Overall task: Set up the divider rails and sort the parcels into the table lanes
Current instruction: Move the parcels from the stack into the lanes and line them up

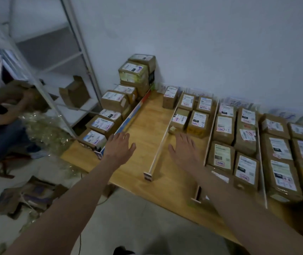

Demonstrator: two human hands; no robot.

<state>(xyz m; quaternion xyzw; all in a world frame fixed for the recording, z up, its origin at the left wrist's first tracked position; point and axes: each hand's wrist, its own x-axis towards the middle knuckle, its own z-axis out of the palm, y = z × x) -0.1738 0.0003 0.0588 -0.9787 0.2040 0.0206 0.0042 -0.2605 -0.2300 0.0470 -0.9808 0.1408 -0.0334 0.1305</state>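
Wooden counter fills my view from six o'clock out to the wall, and I judge the job well past half done. Nearest me, my left hand and right hand hover flat above the boards, each grip spread wide and holding nothing. Between them runs a pale divider rail, its near end capped with a small block at about six o'clock; it looks seated. A second rail stands to its right, at three o'clock from my right hand.

Left of the first rail, the lane is nearly bare: one parcel sits at its far end, toward twelve o'clock. The next lane holds four parcels at its far half. Lanes further to three o'clock are packed with labelled boxes, front to back.

Left still to sort, I think, is the stack of parcels beyond the coloured edge board at ten o'clock, piled up toward the wall. Paper lane labels at the wall are too blurred to read.
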